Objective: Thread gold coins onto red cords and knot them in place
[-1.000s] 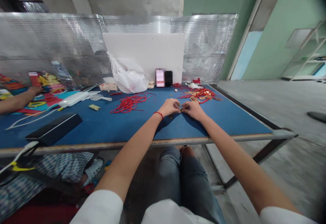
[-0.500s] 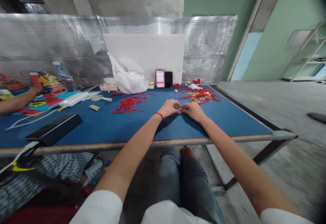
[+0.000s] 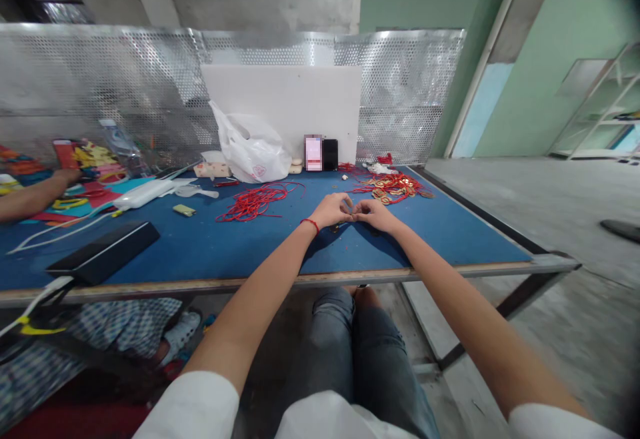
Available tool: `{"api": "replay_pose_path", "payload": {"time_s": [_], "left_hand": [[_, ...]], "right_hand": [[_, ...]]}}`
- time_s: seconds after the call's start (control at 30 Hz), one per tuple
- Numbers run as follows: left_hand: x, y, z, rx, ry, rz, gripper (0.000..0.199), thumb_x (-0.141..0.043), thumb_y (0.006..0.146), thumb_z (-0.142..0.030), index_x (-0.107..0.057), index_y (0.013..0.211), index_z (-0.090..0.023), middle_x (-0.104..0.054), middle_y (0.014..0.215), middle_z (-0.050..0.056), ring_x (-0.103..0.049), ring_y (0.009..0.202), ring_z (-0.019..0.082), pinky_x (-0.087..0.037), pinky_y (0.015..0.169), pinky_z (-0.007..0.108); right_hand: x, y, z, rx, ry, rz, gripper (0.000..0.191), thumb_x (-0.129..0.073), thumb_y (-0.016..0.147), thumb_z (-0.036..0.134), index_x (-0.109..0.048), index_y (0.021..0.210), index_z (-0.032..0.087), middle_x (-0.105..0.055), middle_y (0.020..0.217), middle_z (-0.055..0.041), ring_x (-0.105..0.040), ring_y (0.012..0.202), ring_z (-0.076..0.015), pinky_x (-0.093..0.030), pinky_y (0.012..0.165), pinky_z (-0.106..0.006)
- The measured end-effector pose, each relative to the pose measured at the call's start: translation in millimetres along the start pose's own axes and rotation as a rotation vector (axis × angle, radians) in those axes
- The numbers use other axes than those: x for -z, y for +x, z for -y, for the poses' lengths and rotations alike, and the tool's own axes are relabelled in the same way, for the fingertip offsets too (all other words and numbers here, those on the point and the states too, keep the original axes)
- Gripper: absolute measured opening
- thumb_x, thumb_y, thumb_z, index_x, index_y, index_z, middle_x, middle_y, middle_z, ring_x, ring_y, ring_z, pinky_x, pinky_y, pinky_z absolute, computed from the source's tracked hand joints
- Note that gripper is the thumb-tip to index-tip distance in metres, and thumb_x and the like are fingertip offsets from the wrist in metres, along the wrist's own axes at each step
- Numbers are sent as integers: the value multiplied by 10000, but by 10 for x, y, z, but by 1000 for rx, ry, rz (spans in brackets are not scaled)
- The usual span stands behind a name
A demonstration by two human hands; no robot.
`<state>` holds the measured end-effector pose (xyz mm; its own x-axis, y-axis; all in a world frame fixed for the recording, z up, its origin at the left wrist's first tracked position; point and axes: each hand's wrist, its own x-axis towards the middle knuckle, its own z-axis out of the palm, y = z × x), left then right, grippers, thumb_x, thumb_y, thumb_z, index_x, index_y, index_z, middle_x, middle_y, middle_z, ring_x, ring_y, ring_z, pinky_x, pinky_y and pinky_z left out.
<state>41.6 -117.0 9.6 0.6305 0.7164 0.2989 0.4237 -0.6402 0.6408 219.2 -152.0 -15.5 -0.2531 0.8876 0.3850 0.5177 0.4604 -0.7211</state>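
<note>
My left hand (image 3: 333,210), with a red cord bracelet (image 3: 311,224) at its wrist, is closed in a pinch above the blue tabletop. Its fingertips meet those of my right hand (image 3: 374,214), which is also pinched closed. What lies between the fingers is too small and covered to make out. A small brassy piece (image 3: 338,226) shows just under my left fingers. Beyond my right hand lies a pile of gold-coloured coins with red cords (image 3: 395,189). To the left of my left hand is a loose tangle of red cord (image 3: 254,200).
Behind stand a white plastic bag (image 3: 255,149), a lit phone (image 3: 313,152) and a black phone (image 3: 331,154). At left are a black box (image 3: 105,252), a white power strip (image 3: 149,192), cables and a co-worker's hand (image 3: 65,178). A metal edge (image 3: 545,262) bounds the table.
My hands remain fingertip to fingertip, with small finger shifts. The brownish piece seen between them earlier is now mostly hidden. The view has shifted slightly.
</note>
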Motion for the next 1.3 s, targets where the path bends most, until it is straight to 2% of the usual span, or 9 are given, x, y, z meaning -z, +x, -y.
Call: {"api": "replay_pose_path", "payload": {"time_s": [0.2,0.4,0.6,0.67,0.77,0.8,0.97,1.17,1.3], "left_hand": [[141,11,61,55,48,12,259,-721,576,-170,-667,825,-126,-692,724,45,-634,678,150,-470,597,215],[168,-7,66,50,130,194,174,-686,618,-226,-726,759,-133,-663,638,21,-582,620,131,-417,559,201],[133,-16,27,20,200,67,179,-639,686,-255,-732,783,-137,-686,703,40,-585,653,147,-442,645,228],[125,-23,6,7,218,29,198,-628,712,-285,-728,795,-136,-699,752,52,-597,689,155,-448,679,237],[123,-34,-21,-10,230,14,221,-612,738,-321,-721,799,-139,-710,808,59,-611,732,158,-451,701,240],[125,-37,-26,-11,236,11,222,-609,740,-324,-719,800,-141,-712,818,59,-614,742,159,-452,704,240],[123,-46,0,-6,253,17,222,-607,743,-319,-720,811,-140,-716,835,65,-622,762,164,-455,712,246],[153,-53,5,12,258,-31,197,-607,745,-297,-717,804,-145,-714,819,60,-624,754,160,-460,704,240],[385,-59,-8,-7,406,-28,192,-605,748,-303,-713,804,-155,-707,823,68,-622,754,173,-457,702,249]], "right_hand": [[-39,21,-7,-88,-34,-77,131,-633,656,248,-654,723,137,-625,632,-4,-509,576,-111,-383,553,-222],[-52,48,3,-147,-197,-86,118,-624,681,226,-704,715,145,-663,672,-24,-527,615,-122,-380,595,-231],[100,-32,142,-96,-67,-179,185,-585,707,274,-670,764,120,-606,645,-14,-482,582,-111,-381,576,-233],[203,-122,201,-112,-46,-111,180,-609,683,289,-651,722,119,-582,621,-8,-473,579,-108,-375,572,-234],[348,-290,261,-209,-34,239,231,-679,617,323,-653,722,119,-579,611,-5,-490,592,-118,-381,574,-239],[383,-341,270,-236,-35,295,272,-703,590,323,-656,761,116,-580,623,-1,-495,601,-120,-384,578,-240],[436,-466,279,-287,-51,313,297,-709,567,331,-626,755,117,-561,621,7,-477,592,-112,-379,582,-242],[367,-249,344,-261,4,259,227,-709,547,289,-581,665,143,-547,557,26,-460,528,-96,-354,522,-224],[265,93,369,-197,23,135,114,-655,563,213,-603,631,137,-568,531,16,-472,512,-97,-346,500,-217]]}}
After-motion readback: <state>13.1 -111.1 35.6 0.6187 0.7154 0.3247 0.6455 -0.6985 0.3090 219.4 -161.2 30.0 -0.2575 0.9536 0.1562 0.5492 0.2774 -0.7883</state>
